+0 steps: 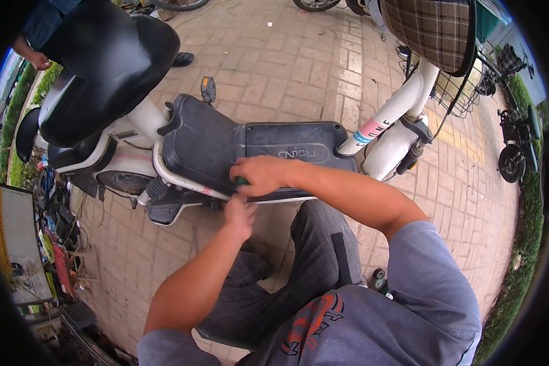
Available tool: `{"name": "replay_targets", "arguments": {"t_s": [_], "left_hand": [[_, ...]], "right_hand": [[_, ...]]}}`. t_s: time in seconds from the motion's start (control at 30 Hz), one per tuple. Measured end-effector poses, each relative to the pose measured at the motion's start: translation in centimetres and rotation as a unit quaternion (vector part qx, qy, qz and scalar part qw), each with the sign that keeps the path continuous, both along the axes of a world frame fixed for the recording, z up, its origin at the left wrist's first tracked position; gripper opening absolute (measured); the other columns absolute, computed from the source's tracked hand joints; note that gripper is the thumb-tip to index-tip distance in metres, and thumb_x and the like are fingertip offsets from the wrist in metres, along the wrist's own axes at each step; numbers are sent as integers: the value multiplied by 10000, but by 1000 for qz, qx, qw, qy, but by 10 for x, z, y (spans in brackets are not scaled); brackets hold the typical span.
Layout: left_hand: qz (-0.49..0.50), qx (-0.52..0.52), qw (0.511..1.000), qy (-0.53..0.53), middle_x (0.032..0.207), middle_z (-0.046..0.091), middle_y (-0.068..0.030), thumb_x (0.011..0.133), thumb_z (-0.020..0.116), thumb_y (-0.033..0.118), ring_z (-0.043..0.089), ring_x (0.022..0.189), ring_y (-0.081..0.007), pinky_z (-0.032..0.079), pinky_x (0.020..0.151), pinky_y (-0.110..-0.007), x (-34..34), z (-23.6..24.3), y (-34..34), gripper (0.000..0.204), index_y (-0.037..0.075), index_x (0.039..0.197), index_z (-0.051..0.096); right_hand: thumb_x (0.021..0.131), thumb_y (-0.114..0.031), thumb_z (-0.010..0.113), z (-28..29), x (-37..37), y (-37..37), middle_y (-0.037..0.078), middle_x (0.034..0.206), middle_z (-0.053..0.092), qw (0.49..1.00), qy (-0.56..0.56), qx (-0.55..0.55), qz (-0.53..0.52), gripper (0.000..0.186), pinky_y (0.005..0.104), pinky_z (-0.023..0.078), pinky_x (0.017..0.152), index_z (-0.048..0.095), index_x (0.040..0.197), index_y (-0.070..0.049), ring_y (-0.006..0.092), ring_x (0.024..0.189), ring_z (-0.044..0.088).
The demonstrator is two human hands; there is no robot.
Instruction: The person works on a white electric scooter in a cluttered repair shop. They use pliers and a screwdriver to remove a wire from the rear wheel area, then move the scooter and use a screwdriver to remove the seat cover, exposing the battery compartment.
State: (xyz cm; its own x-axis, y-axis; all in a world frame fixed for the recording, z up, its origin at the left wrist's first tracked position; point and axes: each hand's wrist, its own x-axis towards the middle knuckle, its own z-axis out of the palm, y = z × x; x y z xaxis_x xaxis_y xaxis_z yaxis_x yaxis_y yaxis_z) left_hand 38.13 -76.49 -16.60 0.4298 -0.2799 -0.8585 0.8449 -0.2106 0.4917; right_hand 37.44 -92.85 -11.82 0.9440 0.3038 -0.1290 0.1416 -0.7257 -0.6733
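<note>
Brick paving, clutter, hedge around white scooter; right hand around green object, left hand grip unclear

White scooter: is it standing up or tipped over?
Standing up. The white scooter has its black seat raised above the footboard, which lies level over the paving.

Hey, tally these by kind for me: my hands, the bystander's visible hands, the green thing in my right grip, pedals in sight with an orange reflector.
Your hands: 2 (left hand, right hand)
Bystander's hand: 1
Small green item, mostly hidden: 1
Orange-reflector pedal: 1
Total: 5
</note>
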Motion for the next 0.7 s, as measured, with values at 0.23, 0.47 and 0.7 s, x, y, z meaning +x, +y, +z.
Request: {"name": "replay_targets", "arguments": {"t_s": [0.23,0.47,0.7], "left_hand": [[-12,8,1000,-3,1365,414,-155,934,368,397,460,1217,-272,181,1090,-473,1,-4,1,583,7,1366,328],[-23,6,1000,-7,1364,401,-181,930,387,412,457,1219,-283,208,1080,-472,0,3,-2,597,-2,1355,327],[-17,5,1000,-6,1353,405,-172,913,421,416,463,1203,-282,209,1079,-473,0,-1,-1,595,1,1333,347]], "right_hand": [[736,-230,599,6,0,0,163,1132,522,1000,-12,3,-3,374,434,452,874,604,1070,-62,363,1002,549],[776,-277,567,7,-3,2,152,1100,541,999,-7,-17,-30,350,455,462,839,605,1052,-66,370,968,569],[791,-294,554,1,-4,1,146,1086,561,997,-64,29,-17,335,451,485,822,618,1036,-75,365,957,598]]}}
